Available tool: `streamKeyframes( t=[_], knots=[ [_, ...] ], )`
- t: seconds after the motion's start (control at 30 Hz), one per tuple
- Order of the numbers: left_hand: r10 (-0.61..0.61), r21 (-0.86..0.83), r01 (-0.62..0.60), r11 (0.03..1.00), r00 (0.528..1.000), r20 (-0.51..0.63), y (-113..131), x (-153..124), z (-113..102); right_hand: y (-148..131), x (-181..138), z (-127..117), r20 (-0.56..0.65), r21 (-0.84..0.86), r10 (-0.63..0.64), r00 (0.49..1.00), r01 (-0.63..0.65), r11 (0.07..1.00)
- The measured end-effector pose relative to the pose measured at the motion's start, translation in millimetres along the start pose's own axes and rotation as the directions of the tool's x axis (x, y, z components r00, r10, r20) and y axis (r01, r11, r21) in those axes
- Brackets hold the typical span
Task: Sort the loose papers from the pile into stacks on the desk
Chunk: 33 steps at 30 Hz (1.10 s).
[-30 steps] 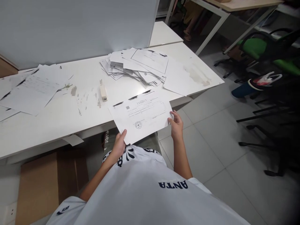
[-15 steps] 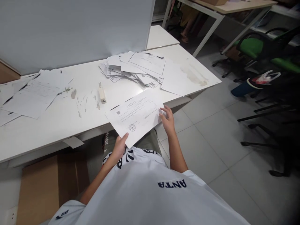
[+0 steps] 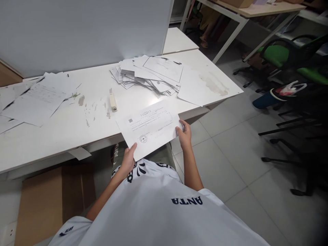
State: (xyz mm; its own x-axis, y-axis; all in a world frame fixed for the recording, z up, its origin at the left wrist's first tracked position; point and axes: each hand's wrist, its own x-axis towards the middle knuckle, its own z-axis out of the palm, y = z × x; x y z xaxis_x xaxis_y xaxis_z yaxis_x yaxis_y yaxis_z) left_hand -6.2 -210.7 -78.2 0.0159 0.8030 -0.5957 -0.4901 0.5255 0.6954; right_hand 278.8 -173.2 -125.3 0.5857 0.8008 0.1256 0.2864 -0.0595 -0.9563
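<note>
A printed sheet of paper (image 3: 151,128) with a round star stamp and a small square code spans both hands over the front edge of the white table (image 3: 97,133). My left hand (image 3: 129,159) pinches its near left corner, thumb on top. At the right edge, my right hand (image 3: 184,134) grips the sheet between thumb and fingers. Beyond it lies a messy pile of papers (image 3: 153,73). A cream-coloured stapler-like block (image 3: 112,102) rests on the table left of the sheet.
More loose papers (image 3: 38,97) spread over the table's left end. A grey partition (image 3: 84,34) stands behind. Under the table is a cardboard box (image 3: 41,201). To the right are green chairs (image 3: 275,54) and a blue bin (image 3: 265,99) on the tiled floor.
My right hand's fingers have closed more firmly on the sheet's right edge. My left hand and the near corner have shifted slightly left, and the sheet has turned a little.
</note>
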Motion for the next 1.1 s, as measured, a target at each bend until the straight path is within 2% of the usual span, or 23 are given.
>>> streamKeyframes(
  t=[0.27, 0.57, 0.73, 0.93, 1.1],
  knots=[
    [-0.021, -0.048, 0.018, 0.999, 0.998, -0.066, 1.7, -1.9, 5.4, 0.0, -4.8, -0.2, -0.031, 0.048, 0.001, 1.000, 0.001, 0.999],
    [-0.016, -0.102, 0.003, 0.995, 0.992, -0.128, 3.8, -5.3, 14.0, -11.0, -15.8, -0.7, -0.052, 0.195, 0.068, 0.996, -0.057, 0.979],
    [-0.006, -0.117, -0.018, 0.993, 0.980, -0.201, 6.3, -3.1, 13.6, -9.4, -18.1, 0.2, -0.052, 0.252, 0.103, 0.993, -0.087, 0.964],
    [-0.015, -0.139, -0.011, 0.990, 0.982, -0.187, 8.4, -2.2, 12.5, -12.1, -15.8, 0.8, -0.050, 0.267, 0.143, 0.988, -0.125, 0.956],
    [0.013, -0.151, -0.040, 0.988, 0.985, -0.174, 0.6, -2.3, 9.2, -12.9, -18.6, -4.1, 0.009, 0.277, 0.134, 0.991, -0.131, 0.952]
  ],
)
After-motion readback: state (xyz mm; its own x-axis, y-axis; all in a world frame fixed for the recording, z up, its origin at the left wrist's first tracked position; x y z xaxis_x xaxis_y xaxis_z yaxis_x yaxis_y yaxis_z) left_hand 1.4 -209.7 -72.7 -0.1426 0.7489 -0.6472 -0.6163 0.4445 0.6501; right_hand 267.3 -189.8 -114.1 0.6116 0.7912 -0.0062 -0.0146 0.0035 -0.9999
